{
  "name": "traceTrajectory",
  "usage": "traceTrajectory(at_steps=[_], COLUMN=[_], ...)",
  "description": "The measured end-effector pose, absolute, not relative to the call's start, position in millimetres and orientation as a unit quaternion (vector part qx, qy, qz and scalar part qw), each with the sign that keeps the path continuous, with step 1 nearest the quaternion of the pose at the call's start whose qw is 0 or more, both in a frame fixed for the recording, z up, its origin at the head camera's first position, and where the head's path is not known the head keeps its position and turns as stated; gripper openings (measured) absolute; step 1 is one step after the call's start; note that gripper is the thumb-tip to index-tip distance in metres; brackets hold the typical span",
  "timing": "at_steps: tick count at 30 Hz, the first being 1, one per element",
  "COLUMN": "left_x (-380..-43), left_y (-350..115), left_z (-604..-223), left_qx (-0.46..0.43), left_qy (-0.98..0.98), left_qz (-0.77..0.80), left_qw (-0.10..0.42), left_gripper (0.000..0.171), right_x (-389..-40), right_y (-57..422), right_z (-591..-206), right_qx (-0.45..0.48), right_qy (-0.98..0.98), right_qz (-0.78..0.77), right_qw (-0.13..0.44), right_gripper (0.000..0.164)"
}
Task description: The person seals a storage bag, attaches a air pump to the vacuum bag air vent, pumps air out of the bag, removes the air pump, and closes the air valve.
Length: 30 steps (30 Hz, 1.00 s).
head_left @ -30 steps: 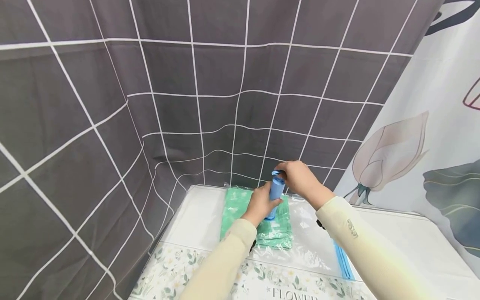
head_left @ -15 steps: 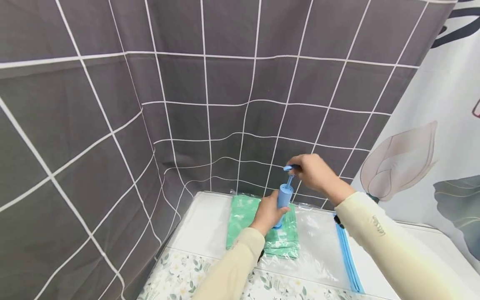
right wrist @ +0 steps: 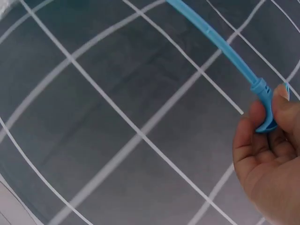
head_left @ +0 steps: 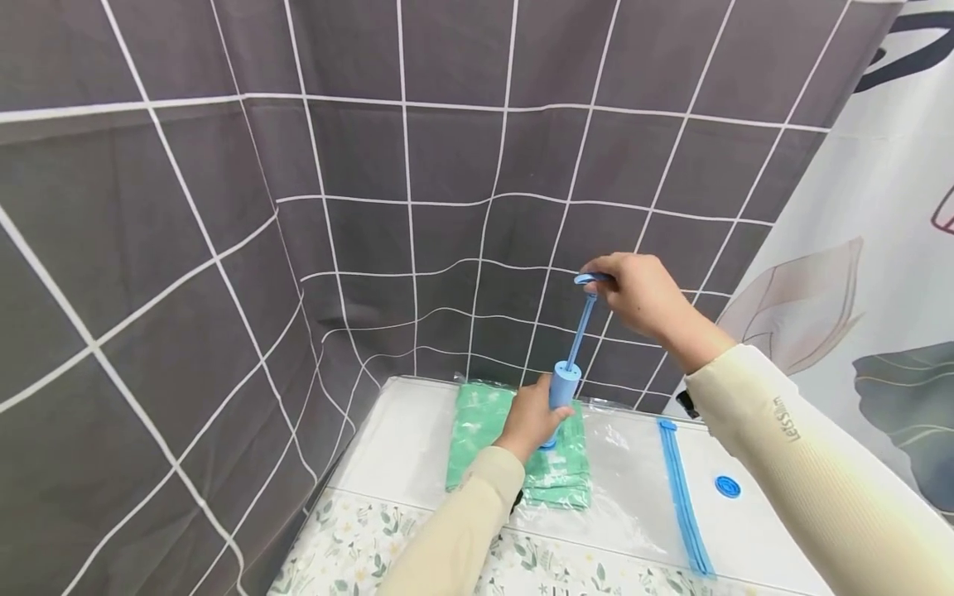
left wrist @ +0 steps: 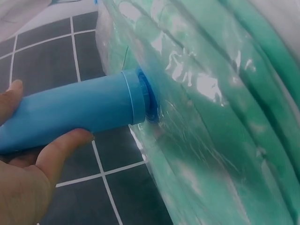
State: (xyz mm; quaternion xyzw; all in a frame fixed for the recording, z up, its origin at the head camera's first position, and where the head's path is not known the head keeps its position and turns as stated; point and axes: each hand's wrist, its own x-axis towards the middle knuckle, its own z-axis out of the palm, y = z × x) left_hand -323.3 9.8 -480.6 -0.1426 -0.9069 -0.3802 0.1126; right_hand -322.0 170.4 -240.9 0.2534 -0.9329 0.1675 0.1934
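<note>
On the tabletop [head_left: 395, 430] lies a bag [head_left: 624, 480], cloth [head_left: 479, 422] in its left part, strip [head_left: 683, 497] along its right edge. Pump [head_left: 564, 386] on the bag, over the cloth; disc [head_left: 727, 486] right of the strip.

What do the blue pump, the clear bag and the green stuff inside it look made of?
Pump: probably hard plastic, smooth, evenly blue, with a soft sheen.
Bag: likely thin plastic film, clear and glossy, with creases and glints.
Green stuff: seemingly fabric, from its layered folds; finish hard to judge through the bag.
</note>
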Motion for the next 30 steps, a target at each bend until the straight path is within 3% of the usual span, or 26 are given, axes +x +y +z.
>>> traceTrajectory(at_steps=[15,30], left_x=[-327,-330], left_y=[16,5], left_z=[-491,-488], left_qx=[-0.14,-0.142], left_qy=[-0.904,-0.902], left_qz=[-0.392,-0.394], left_qw=[0.1,0.104], left_gripper=[0.057,0.053], right_x=[-328,-330], right_y=[163,147], right_z=[-372,-378], right_qx=[0.253,0.228], right_qy=[-0.932,-0.938], right_qz=[0.194,0.175], right_qw=[0.173,0.195], right_gripper=[0.017,0.012])
